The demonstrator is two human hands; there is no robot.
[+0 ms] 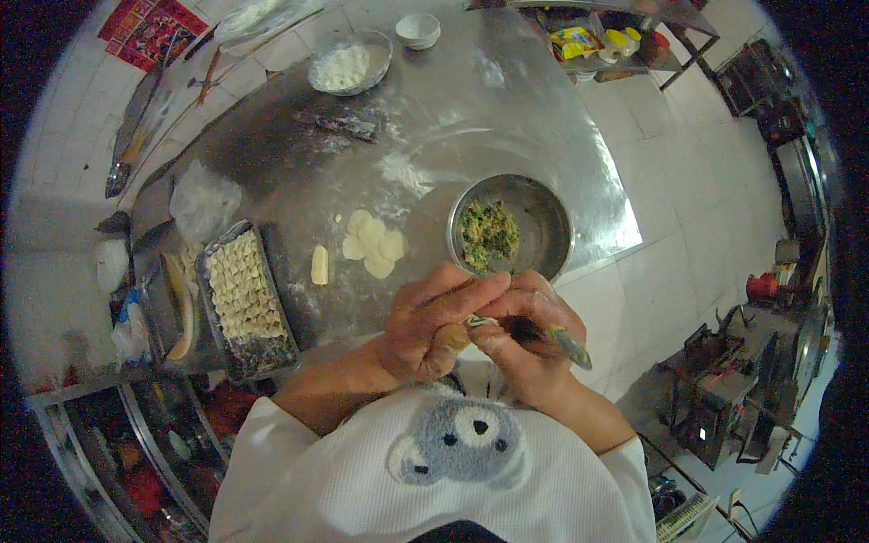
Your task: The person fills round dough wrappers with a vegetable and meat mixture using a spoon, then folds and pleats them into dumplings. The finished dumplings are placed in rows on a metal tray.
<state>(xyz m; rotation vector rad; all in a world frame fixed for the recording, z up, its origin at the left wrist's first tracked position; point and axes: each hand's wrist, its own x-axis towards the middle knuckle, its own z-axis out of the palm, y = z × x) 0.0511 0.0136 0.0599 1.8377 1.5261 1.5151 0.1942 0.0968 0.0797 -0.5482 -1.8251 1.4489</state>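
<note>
My left hand (434, 326) and my right hand (533, 332) meet over the table's near edge, their fingers pinching a small filled dumpling (482, 322) that they mostly hide. A spoon-like utensil (570, 346) smeared with filling also sticks out from my right hand. Just beyond the hands is a round metal bowl (553, 203) with chopped green and brown filling (487, 234) on its left side. Left of it, flat round dough wrappers (373, 244) overlap on the floury metal table, beside a short dough roll (320, 265) and a tiny dough piece (337, 218).
A tray (278, 305) holds rows of shaped dumplings (244, 285) at the left, near a crumpled plastic bag (204, 202). Toward the far edge stand a bowl of flour (346, 68) and stacked white bowls (417, 31). The table's corner (638, 241) lies to the right.
</note>
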